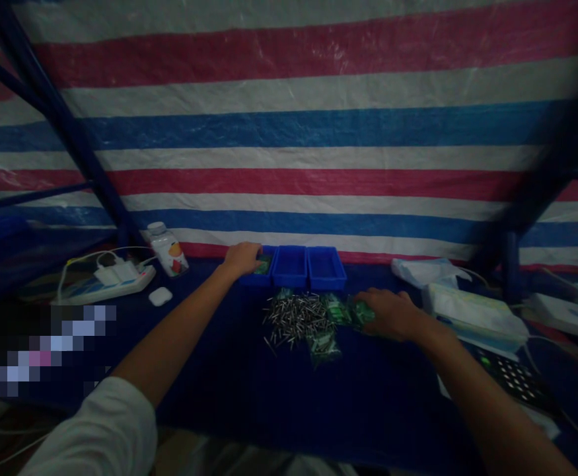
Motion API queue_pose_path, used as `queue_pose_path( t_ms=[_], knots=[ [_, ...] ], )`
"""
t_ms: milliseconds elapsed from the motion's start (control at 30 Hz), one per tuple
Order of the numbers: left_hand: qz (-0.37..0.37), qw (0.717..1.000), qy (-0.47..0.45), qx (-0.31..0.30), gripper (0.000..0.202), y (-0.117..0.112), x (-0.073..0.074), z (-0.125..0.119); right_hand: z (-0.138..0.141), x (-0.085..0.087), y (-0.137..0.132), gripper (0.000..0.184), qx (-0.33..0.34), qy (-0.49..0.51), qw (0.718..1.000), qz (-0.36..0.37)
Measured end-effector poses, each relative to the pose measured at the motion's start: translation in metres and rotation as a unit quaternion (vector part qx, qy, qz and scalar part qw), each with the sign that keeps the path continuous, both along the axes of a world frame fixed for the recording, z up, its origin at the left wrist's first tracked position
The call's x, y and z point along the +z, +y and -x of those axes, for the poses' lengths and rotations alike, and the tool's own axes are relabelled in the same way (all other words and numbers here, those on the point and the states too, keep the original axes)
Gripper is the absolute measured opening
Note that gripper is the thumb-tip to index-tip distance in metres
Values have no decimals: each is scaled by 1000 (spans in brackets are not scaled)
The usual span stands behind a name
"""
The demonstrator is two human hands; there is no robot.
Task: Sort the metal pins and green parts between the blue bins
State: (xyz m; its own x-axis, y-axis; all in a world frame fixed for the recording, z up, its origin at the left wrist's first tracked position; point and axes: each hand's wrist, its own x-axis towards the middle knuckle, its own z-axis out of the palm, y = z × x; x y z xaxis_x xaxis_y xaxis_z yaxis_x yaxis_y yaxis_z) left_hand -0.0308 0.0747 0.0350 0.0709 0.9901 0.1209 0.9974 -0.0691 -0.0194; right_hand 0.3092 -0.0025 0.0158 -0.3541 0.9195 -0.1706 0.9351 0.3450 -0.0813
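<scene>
My left hand (242,259) reaches over the leftmost blue bin (255,280), its fingers closed on a small green clear plastic bag (263,265) at the bin. To the right, my right hand (390,313) has its fingers bent around another green plastic bag (362,315) just above the table. Between my hands lies a heap of loose, thin metal pins (296,318), like rivets or nails. Touching the heap are a bag with green print (337,308) and a clear bag (324,345) with pins showing inside.
Two more blue bins, a middle one (289,280) and a right one (326,283), stand behind the heap. On the left are a white bottle (168,250), a power strip (120,283) and a white case (160,296). A tissue pack (474,316) and dark calculator-like device (514,378) lie right.
</scene>
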Motion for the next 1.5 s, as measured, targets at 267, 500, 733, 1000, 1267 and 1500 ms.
queue_pose_path(
  t_ms=[267, 500, 733, 1000, 1267, 1500],
  knots=[
    [-138, 945, -269, -126, 25, -59, 3, -27, -3, 10, 5, 26, 17, 91, 995, -35],
    [-67, 883, -412, -214, 31, -86, -14, -52, 51, 24, 15, 13, 121, 394, 910, -55],
    [-27, 858, -484, -173, 24, -89, -40, -52, 122, -24, 5, 19, 46, 635, 770, -37],
    [-32, 848, -506, -156, 28, -91, -42, -43, 119, -38, 0, 19, 33, 647, 762, -12],
    [37, 772, -618, -144, 27, -89, -47, -46, 118, -35, 5, 20, -2, 671, 739, 60],
    [58, 752, -643, -132, 24, -86, -51, -47, 118, -40, 8, 24, -28, 648, 761, 11]
  ],
)
